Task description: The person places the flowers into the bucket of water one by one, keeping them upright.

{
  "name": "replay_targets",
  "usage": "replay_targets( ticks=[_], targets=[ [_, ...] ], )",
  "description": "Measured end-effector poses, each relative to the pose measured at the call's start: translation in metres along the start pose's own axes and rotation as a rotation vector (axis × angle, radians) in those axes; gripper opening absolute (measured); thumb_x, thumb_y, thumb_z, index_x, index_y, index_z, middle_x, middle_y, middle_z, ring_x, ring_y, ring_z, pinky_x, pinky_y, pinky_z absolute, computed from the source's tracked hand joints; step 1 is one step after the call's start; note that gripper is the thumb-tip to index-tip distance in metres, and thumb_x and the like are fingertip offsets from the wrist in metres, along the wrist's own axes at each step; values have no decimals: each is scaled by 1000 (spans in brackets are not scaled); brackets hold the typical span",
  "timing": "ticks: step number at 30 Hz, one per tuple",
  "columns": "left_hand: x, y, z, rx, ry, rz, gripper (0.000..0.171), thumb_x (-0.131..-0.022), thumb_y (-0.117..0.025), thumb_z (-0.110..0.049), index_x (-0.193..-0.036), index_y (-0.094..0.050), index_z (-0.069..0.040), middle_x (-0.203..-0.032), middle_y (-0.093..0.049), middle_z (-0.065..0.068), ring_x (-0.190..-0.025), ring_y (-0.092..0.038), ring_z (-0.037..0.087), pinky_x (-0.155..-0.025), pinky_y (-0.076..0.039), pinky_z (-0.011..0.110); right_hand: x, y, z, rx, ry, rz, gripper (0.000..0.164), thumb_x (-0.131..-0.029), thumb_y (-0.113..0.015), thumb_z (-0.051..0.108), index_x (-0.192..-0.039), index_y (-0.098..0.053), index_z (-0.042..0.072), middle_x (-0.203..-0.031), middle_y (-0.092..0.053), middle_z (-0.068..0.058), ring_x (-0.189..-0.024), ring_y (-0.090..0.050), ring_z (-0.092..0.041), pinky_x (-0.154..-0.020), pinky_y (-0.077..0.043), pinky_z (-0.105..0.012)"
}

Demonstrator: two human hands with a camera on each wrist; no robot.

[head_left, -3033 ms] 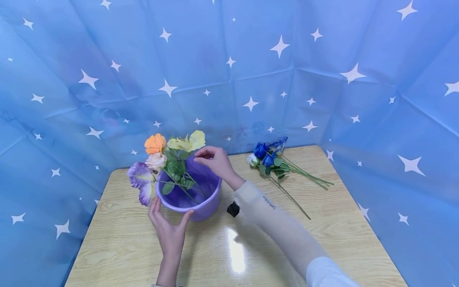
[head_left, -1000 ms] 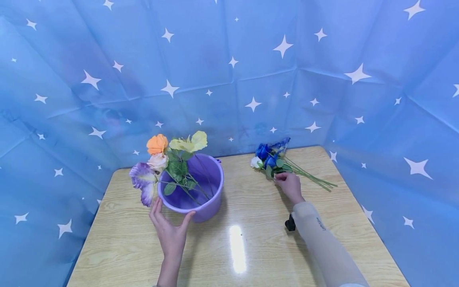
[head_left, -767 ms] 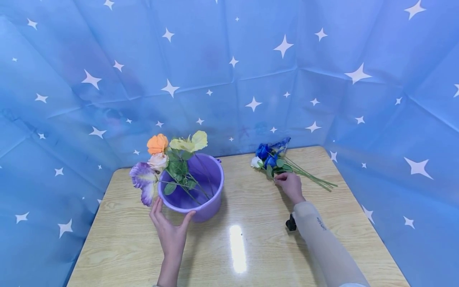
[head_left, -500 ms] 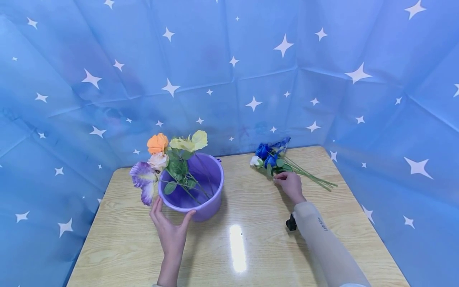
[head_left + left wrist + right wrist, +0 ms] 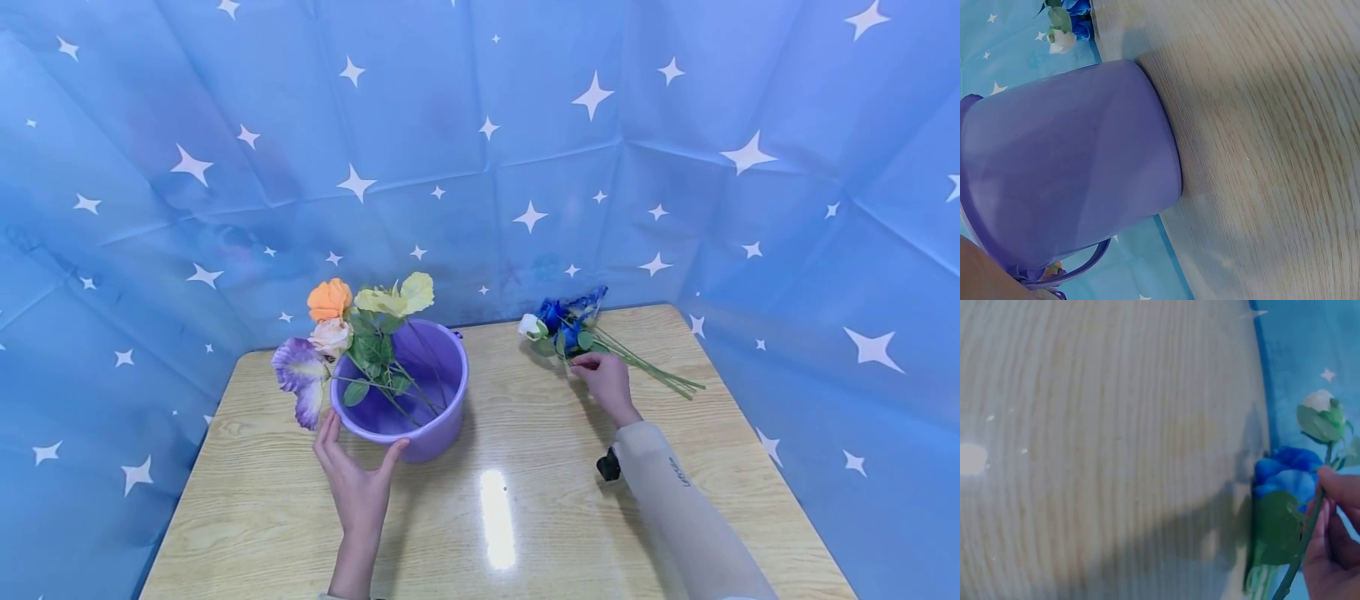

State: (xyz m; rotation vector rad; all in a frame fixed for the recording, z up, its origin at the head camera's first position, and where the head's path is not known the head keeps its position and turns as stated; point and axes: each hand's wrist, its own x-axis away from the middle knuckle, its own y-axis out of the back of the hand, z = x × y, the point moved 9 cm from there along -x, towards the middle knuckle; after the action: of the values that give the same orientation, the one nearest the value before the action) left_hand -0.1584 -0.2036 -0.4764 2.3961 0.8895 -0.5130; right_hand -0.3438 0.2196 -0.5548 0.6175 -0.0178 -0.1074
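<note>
With right hand (image 5: 606, 387), pinching the white rose (image 5: 529, 326) by its stem (image 5: 1305, 540) beside blue roses (image 5: 568, 335) on worktop (image 5: 555, 525); with left hand (image 5: 358, 492) spread, touching the bucket (image 5: 435, 438). Could snag overlapping leaves (image 5: 1276, 528), dragging blue roses along.

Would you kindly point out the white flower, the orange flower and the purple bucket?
White flower (image 5: 1318, 401): right wrist view, white petals.
Orange flower (image 5: 329, 300): head view, middle petals.
Purple bucket (image 5: 1072, 165): left wrist view, outer wall.
</note>
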Motion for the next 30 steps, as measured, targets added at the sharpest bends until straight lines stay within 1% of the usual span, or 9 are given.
replay_targets(
  ticks=[2, 4, 10, 16, 20, 25, 30],
  targets=[
    [0, 0, 0, -3, 0, -1, 108, -63, -94, -22, -149, -33, 2, -150, -35, 19, -140, -37, 39, -127, -26, 39, -1, 1, 3, -5, 2, 6, 20, -92, -70, 12, -108, -75, 1, -101, -74, -18, -90, -67, -34, -64, -51, -24],
    [0, 0, -1, 1, -4, -2, 108, -63, -94, -22, -149, -33, 2, -150, -35, 19, -139, -37, 39, -127, -26, 39, -1, 2, 7, -14, 2, 9, 21, -93, -70, 13, -110, -75, 1, -102, -74, -18, -90, -67, -33, -64, -51, -24],
    [0, 0, -2, 10, -17, -4, 108, -62, -94, -21, -149, -34, 0, -150, -36, 18, -139, -37, 39, -127, -26, 36, -1, 6, 22, -28, 33, -13, 20, -91, -72, 14, -108, -76, 4, -103, -74, -17, -87, -65, -24, -65, -52, -23],
    [0, 0, -3, 9, -28, -6, 108, -62, -94, -20, -149, -34, 1, -149, -36, 18, -139, -37, 40, -127, -27, 36, -3, 9, 34, -31, 41, -26, 20, -92, -72, 16, -109, -76, 7, -103, -74, -15, -87, -65, -25, -64, -52, -25],
    [0, 0, -3, 8, -30, -6, 108, -62, -94, -21, -149, -34, 1, -149, -36, 19, -139, -37, 40, -127, -27, 36, -3, 11, 40, -22, 60, -38, 20, -92, -73, 17, -109, -76, 8, -103, -74, -15, -87, -67, -24, -64, -52, -24],
    [0, 0, -2, 7, -33, -7, 108, -62, -94, -21, -149, -34, 1, -149, -36, 19, -139, -37, 40, -127, -27, 35, -1, 9, 43, -46, 71, -41, 19, -90, -74, 15, -107, -77, 7, -103, -75, -16, -84, -67, -23, -61, -53, -21],
    [0, 0, -3, 8, -33, -9, 108, -62, -94, -21, -149, -34, 1, -149, -36, 18, -139, -37, 39, -127, -26, 33, 0, 5, 41, -82, 81, -41, 18, -90, -74, 12, -106, -77, 4, -102, -75, -18, -83, -68, -24, -59, -52, -19]
  ],
)
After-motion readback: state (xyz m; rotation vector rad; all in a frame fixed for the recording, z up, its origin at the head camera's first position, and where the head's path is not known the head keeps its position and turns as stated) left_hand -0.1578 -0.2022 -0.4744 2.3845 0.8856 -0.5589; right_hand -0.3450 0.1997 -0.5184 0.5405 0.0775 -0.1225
